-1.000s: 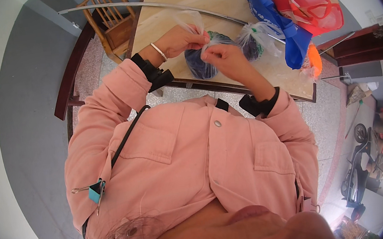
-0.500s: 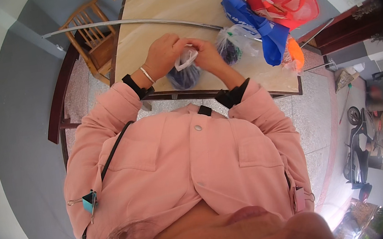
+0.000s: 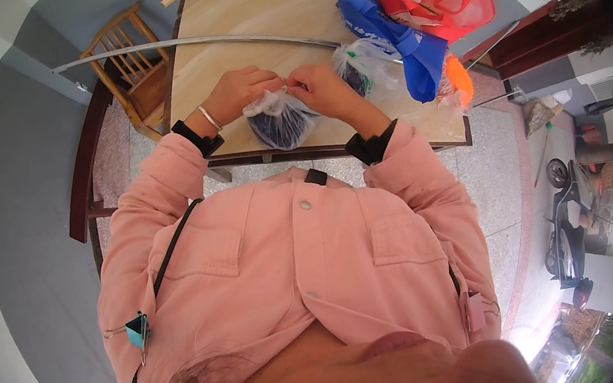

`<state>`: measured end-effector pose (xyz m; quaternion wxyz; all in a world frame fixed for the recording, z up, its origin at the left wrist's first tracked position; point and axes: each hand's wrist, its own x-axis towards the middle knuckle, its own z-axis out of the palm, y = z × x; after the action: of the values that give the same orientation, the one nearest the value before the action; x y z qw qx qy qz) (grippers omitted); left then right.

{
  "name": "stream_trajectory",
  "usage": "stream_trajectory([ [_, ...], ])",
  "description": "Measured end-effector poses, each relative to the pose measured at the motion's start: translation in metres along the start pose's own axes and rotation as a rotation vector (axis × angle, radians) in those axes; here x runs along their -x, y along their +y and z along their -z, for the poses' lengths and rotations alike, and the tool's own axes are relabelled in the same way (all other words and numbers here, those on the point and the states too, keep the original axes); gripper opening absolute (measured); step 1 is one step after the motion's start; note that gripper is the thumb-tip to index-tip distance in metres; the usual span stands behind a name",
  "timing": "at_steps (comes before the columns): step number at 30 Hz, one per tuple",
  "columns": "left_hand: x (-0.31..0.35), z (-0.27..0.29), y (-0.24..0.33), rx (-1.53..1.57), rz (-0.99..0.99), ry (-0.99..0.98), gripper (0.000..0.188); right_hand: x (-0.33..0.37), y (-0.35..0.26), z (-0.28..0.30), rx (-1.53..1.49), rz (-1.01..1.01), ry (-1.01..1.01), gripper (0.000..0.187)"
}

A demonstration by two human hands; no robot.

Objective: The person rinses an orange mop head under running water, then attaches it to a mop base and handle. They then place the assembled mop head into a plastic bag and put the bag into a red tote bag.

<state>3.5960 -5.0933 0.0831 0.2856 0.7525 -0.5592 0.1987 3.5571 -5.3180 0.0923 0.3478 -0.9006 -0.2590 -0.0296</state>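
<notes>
A thin see-through plastic bag [image 3: 282, 123] with dark purple contents sits at the table's near edge. My left hand [image 3: 247, 89] pinches the gathered top of this bag from the left, fingers closed. From the right, my right hand [image 3: 320, 90] grips the bag's top with thumb and finger pressed together. The two hands nearly meet above the bag. Another see-through bag [image 3: 357, 72] with dark contents and some green lies just beyond my right hand.
On the wood-topped table [image 3: 237, 15] lies a long thin metal strip [image 3: 224, 38], crossing past the left edge. At the right are a blue bag [image 3: 412, 53], a red mesh bag [image 3: 445, 6] and an orange item [image 3: 457, 79]. A wooden chair [image 3: 146, 89] stands left.
The bag's top was a wide white loop between my hands; now it is gathered tighter under my fingers. My hands have shifted slightly left in the picture, as has the whole scene.
</notes>
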Motion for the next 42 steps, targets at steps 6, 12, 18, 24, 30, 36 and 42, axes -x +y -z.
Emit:
stream_trajectory([
  [6,0.027,-0.025,-0.002,0.111,0.31,0.082,0.011,0.034,0.017,-0.001,0.143,-0.101,0.118,0.01],
  [12,0.018,-0.037,0.004,0.633,0.54,0.071,0.009,0.027,0.012,-0.02,0.267,0.056,0.363,0.054],
  [18,-0.006,-0.005,0.021,0.734,0.515,-0.075,0.024,0.053,0.006,-0.006,-0.284,-0.459,0.065,0.061],
  [24,0.008,0.007,-0.007,0.739,0.785,-0.01,0.021,0.095,0.041,0.037,0.433,-0.279,0.326,0.055],
  [30,-0.043,-0.006,0.005,0.767,0.622,-0.03,0.013,0.036,0.076,0.036,0.246,-0.141,-0.05,0.056],
  [36,-0.141,0.026,0.012,0.394,0.259,-0.156,0.013,0.064,0.05,0.036,-0.052,-0.007,0.188,0.041],
  [42,-0.23,0.026,-0.004,0.222,0.019,-0.187,0.013,0.15,0.016,0.138,-0.528,-0.287,0.206,0.025],
])
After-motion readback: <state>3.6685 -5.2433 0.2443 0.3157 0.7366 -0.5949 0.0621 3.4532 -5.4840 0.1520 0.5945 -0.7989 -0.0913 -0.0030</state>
